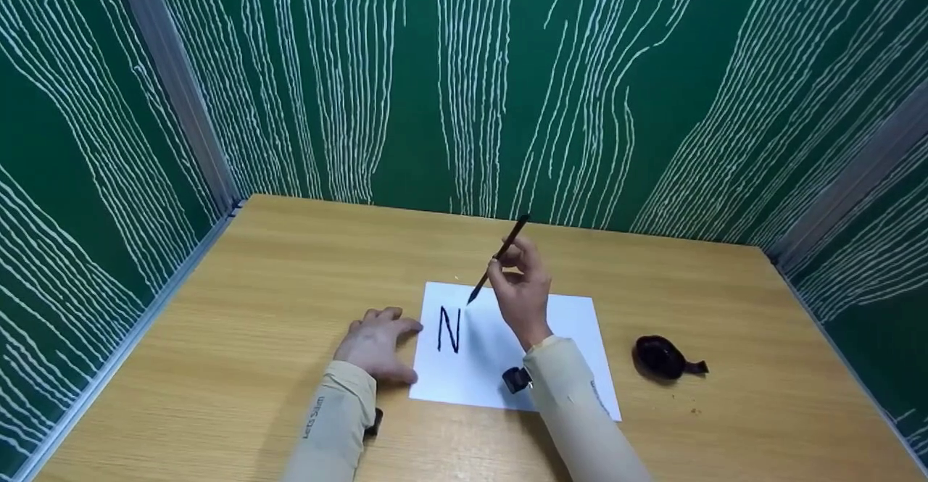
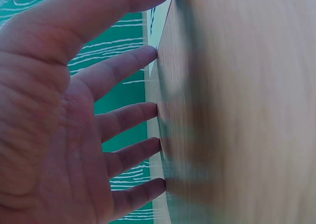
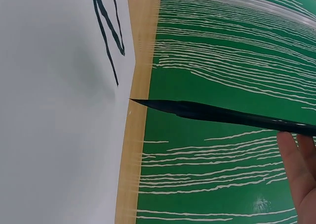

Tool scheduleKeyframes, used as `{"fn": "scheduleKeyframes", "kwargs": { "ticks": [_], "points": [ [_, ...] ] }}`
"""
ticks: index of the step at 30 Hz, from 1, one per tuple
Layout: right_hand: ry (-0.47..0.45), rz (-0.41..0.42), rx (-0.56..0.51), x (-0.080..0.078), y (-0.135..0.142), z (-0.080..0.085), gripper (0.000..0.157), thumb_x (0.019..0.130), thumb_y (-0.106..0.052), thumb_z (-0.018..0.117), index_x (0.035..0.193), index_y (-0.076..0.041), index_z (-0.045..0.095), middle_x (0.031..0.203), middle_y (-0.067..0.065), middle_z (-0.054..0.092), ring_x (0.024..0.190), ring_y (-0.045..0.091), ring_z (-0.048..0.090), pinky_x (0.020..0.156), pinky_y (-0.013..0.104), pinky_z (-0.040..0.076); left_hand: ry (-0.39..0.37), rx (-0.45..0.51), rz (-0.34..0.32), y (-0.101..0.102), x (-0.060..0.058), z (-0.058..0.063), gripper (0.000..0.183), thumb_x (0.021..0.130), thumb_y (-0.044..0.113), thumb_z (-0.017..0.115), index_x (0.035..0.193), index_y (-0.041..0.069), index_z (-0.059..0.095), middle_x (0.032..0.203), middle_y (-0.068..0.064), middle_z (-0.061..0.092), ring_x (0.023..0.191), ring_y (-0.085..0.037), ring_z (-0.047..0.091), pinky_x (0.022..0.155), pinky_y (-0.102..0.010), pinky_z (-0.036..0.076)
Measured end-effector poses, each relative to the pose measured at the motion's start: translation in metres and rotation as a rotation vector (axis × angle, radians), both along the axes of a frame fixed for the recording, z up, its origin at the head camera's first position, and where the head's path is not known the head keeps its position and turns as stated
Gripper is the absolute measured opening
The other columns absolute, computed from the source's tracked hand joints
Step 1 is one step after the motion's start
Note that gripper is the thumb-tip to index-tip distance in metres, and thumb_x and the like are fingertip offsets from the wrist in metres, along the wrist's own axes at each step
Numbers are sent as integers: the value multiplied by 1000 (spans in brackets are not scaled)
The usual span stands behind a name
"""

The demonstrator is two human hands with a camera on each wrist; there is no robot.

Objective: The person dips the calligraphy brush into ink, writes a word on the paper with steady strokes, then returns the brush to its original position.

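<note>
A white sheet of paper point(image 1: 486, 377) lies on the wooden table, with a black letter N point(image 1: 449, 330) painted near its left side. My right hand point(image 1: 525, 293) pinches a dark paintbrush point(image 1: 513, 235) above the sheet. In the right wrist view the pointed tip of the brush point(image 3: 197, 110) stands apart from the paper, close to the end of the N's stroke. At the sheet's left edge my left hand point(image 1: 373, 344) rests with spread fingers; thumb and forefinger touch the paper's border. The left wrist view shows its fingertips point(image 2: 157, 108) on the tabletop.
To the right of the paper sits a small dark dish with a handle point(image 1: 663, 359), a few crumbs beside it. The wooden table point(image 1: 290, 272) is bounded by green walls point(image 1: 413, 90) with white wavy lines. Metal posts point(image 1: 174, 69) mark the corners.
</note>
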State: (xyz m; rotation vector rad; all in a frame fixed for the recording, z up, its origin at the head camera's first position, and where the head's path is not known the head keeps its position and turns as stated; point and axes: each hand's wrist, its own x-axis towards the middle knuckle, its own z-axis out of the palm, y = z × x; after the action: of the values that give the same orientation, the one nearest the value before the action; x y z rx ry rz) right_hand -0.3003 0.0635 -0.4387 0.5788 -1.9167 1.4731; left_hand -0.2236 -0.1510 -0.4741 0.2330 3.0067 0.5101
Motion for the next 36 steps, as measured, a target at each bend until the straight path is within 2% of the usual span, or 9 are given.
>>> {"fn": "scheduleKeyframes", "kwargs": {
  "ticks": [14,24,31,36],
  "points": [
    [-34,-3,28,-1,0,-3,33,81,-10,57,111,-24,49,85,-5,59,75,9,58,60,24,52,-21,-2,10,1,1,1,76,50,47,74,121,34,49,135,-5,37,122,-30,31,97,-53,25],
    [-53,23,31,-3,0,-5,35,82,-7,56,113,-19,48,85,7,60,76,13,58,60,25,52,-10,16,-15,-1,0,3,75,50,45,75,119,31,51,134,-7,38,121,-31,33,96,-52,27],
    [-67,12,40,11,-4,10,34,80,1,55,111,-13,48,84,11,59,76,17,58,60,28,52,-17,17,-8,0,-1,3,74,49,44,75,119,31,52,133,-7,38,120,-30,33,96,-52,27],
    [-68,-2,56,18,-6,16,34,80,2,55,111,-12,48,84,7,59,76,17,59,61,26,52,-17,14,-6,0,-1,3,75,49,45,75,119,31,51,134,-7,38,120,-30,33,96,-52,27]
  ]
}}
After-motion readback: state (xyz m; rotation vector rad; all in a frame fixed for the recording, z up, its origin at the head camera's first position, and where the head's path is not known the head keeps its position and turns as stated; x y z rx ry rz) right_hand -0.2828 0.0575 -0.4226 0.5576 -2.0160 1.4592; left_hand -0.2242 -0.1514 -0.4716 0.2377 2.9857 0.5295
